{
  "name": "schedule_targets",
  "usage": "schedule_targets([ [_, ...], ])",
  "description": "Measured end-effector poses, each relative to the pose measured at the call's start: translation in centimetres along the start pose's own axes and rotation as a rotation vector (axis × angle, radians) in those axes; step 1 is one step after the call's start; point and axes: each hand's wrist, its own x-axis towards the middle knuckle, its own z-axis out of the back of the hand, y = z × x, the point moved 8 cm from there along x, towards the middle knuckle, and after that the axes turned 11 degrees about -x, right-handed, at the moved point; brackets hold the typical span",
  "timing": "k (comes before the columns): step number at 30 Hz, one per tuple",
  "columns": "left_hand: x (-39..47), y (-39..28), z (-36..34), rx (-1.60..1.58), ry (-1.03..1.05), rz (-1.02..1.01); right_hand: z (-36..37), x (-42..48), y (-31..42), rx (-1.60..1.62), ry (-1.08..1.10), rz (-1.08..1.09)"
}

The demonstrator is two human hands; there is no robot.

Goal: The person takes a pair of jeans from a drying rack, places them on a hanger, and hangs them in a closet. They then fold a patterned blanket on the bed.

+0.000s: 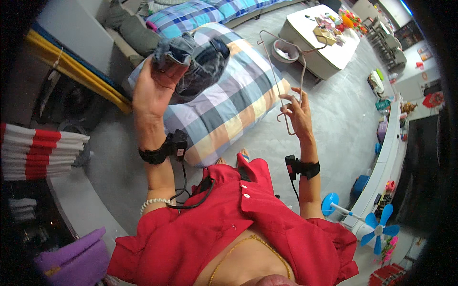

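Note:
My left hand (157,87) is raised at the upper left, gripping a bunched pair of dark blue denim garment (204,66) that hangs over its fingers. To the right, my right hand (300,114) pinches a thin metal clothes hanger (275,77) by its lower part. The hanger's frame extends upward and away, with nothing hung on it. Below both hands lies a seat or ottoman under a checked cover (229,103) in blue, grey, white and tan. Folds hide the full shape of the denim.
A white coffee table (300,30) stands ahead with a waste bin (285,51) beside it. A low white cabinet (372,150) runs along the right, near a blue fan (378,230). At left hang a yellow cloth (78,68) and a red-and-white striped cloth (41,153).

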Motion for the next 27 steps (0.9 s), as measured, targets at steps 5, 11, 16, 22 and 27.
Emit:
schedule_targets([
  [5, -1.7, 1.3, -7.1, -0.080, 0.073, 0.053, 0.1, 1.2, -1.4, -0.043, -0.059, -0.063],
  [11, -4.8, 6.8, -14.7, -0.087, 0.211, 0.158, 0.9, 3.5, 1.9, 0.106, -0.060, 0.056],
  [16, -5.2, 13.6, -20.7, -0.100, 0.439, 0.328, 5.7, -1.0, 3.3, -0.132, 0.098, 0.032],
  [22, -1.9, 18.8, -23.5, -0.179, 0.417, 0.502, 26.0, -9.4, 11.8, -0.324, -0.428, 0.227],
  [27, -1.3, 27.5, -26.7, -0.534, 0.396, 0.840, 37.7, -16.3, 21.2, -0.232, -0.694, 0.509],
])
